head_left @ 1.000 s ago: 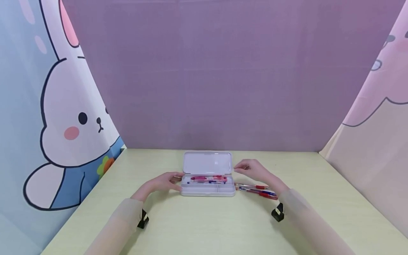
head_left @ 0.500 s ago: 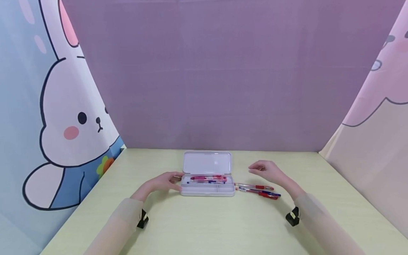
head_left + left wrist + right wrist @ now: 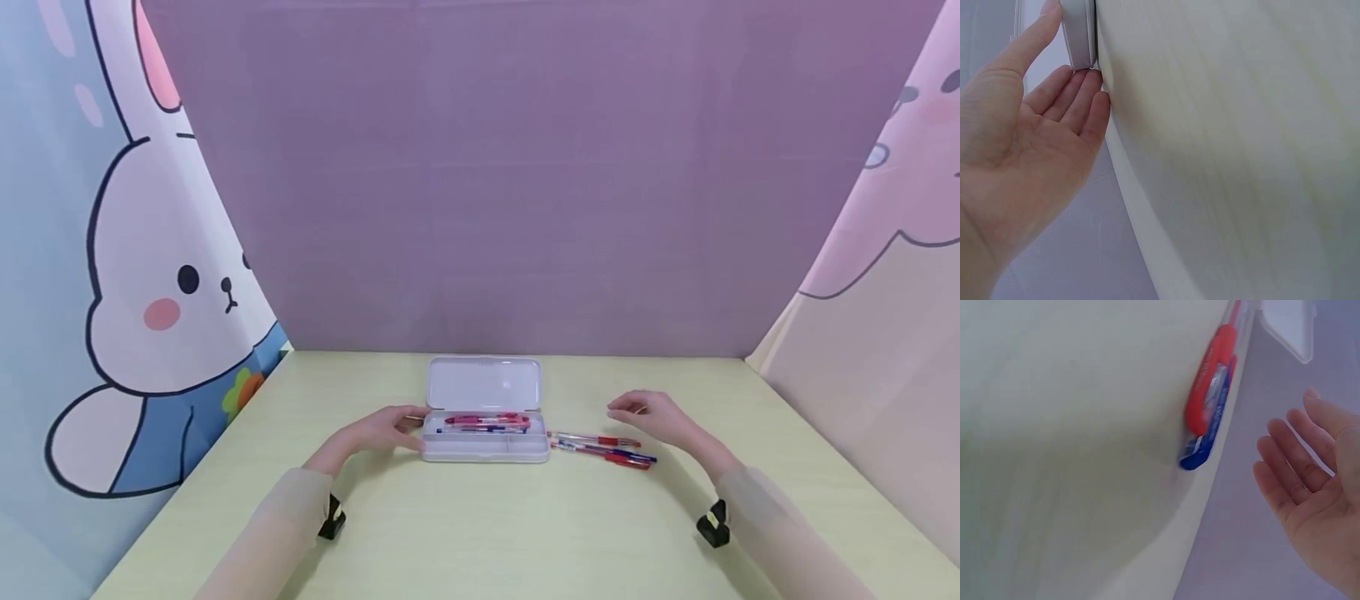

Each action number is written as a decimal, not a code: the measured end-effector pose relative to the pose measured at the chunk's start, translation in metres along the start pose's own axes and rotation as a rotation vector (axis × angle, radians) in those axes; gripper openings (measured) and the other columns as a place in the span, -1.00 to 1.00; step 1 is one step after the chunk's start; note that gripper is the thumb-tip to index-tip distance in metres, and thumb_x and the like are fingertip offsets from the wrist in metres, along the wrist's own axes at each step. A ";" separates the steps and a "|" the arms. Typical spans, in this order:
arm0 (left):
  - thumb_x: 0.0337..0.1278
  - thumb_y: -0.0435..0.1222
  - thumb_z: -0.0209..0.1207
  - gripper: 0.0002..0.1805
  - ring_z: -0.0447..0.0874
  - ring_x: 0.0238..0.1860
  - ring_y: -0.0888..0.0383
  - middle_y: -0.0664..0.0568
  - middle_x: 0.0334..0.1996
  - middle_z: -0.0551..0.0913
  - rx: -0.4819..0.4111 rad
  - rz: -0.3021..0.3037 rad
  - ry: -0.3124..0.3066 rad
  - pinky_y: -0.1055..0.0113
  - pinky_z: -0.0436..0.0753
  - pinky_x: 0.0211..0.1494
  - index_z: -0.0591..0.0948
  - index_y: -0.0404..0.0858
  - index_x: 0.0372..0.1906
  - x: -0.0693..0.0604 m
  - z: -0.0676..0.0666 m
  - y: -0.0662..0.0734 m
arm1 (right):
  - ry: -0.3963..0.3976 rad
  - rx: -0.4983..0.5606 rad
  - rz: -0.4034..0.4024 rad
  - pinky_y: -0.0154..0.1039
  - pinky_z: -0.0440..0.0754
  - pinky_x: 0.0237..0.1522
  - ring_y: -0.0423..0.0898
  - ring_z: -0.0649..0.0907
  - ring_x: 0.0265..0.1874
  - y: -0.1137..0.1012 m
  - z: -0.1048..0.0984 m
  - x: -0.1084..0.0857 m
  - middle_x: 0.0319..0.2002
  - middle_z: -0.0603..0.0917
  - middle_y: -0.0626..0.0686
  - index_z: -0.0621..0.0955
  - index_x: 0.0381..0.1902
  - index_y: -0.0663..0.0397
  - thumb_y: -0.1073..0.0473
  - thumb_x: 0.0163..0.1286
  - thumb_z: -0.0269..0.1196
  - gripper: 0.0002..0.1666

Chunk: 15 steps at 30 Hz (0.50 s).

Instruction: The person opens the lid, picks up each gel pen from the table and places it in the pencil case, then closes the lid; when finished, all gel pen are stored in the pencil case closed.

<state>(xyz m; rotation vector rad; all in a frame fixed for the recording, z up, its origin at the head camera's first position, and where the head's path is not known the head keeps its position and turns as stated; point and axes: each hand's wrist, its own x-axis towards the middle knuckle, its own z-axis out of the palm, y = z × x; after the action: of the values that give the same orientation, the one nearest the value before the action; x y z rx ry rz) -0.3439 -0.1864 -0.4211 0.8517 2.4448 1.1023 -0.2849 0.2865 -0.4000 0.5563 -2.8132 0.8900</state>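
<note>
Your right hand (image 3: 660, 416) has moved farther from pencil case (image 3: 486, 457), fingers loose, released near pens (image 3: 628, 461); left hand (image 3: 381, 428) grips case's end.

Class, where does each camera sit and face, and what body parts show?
Head: head-worn, facing forward and down at case and loose pens; left hand, right hand and sleeves show.
Left wrist: worn there, facing case end; left hand shows.
Right wrist: worn there, facing loose pens; right hand shows.
Head and right wrist share the loose pens.

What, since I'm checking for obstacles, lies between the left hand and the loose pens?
The open pencil case, with pens inside, shown in the head view.
</note>
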 end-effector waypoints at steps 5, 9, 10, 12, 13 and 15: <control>0.03 -0.05 0.30 -0.19 0.40 0.25 -0.18 -0.29 0.27 0.37 0.020 0.036 -0.002 -0.01 0.40 0.31 0.31 -0.39 0.31 -0.006 -0.002 0.002 | -0.015 -0.024 -0.001 -0.33 0.62 -0.25 -0.12 0.63 -0.29 0.009 0.005 -0.003 -0.23 0.71 0.05 0.66 -0.13 0.19 0.06 0.32 0.22 -0.68; 0.05 -0.14 0.31 -0.22 0.37 0.27 -0.20 -0.30 0.29 0.35 -0.010 0.002 0.005 -0.04 0.34 0.35 0.30 -0.40 0.32 -0.003 -0.001 0.000 | -0.038 -0.038 0.039 -0.29 0.61 -0.24 -0.15 0.61 -0.29 0.014 0.008 -0.005 -0.24 0.71 0.02 0.67 -0.14 0.14 0.06 0.32 0.22 -0.70; 0.05 -0.17 0.31 -0.23 0.36 0.28 -0.21 -0.30 0.29 0.35 -0.012 -0.006 0.007 -0.05 0.33 0.35 0.30 -0.41 0.32 -0.002 0.000 -0.001 | -0.047 -0.041 0.050 -0.29 0.60 -0.25 -0.16 0.60 -0.29 0.015 0.008 -0.006 -0.24 0.70 0.00 0.67 -0.14 0.13 0.05 0.32 0.23 -0.71; 0.06 -0.22 0.30 -0.25 0.35 0.28 -0.21 -0.31 0.29 0.34 -0.004 -0.017 0.009 -0.06 0.33 0.35 0.29 -0.41 0.32 -0.001 0.000 -0.002 | -0.059 -0.041 0.075 -0.28 0.59 -0.25 -0.18 0.59 -0.30 0.016 0.009 -0.008 -0.25 0.70 -0.02 0.67 -0.15 0.11 0.04 0.31 0.23 -0.71; 0.07 -0.23 0.30 -0.26 0.36 0.28 -0.21 -0.30 0.30 0.34 0.002 -0.021 0.010 -0.06 0.33 0.35 0.29 -0.40 0.33 0.000 0.000 -0.002 | -0.063 -0.039 0.087 -0.28 0.58 -0.25 -0.18 0.58 -0.31 0.016 0.009 -0.008 -0.26 0.69 -0.04 0.67 -0.16 0.10 0.04 0.30 0.24 -0.72; 0.06 -0.23 0.30 -0.26 0.37 0.27 -0.20 -0.29 0.30 0.34 0.016 -0.024 0.014 -0.06 0.34 0.34 0.29 -0.39 0.33 0.001 0.001 -0.001 | -0.070 -0.039 0.093 -0.28 0.57 -0.26 -0.19 0.58 -0.31 0.016 0.010 -0.010 -0.29 0.69 -0.05 0.68 -0.18 0.10 0.05 0.28 0.26 -0.73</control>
<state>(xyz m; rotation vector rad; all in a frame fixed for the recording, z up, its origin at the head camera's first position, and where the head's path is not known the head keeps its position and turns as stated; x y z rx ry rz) -0.3443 -0.1861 -0.4221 0.8204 2.4717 1.0855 -0.2826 0.2957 -0.4193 0.4638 -2.9340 0.8462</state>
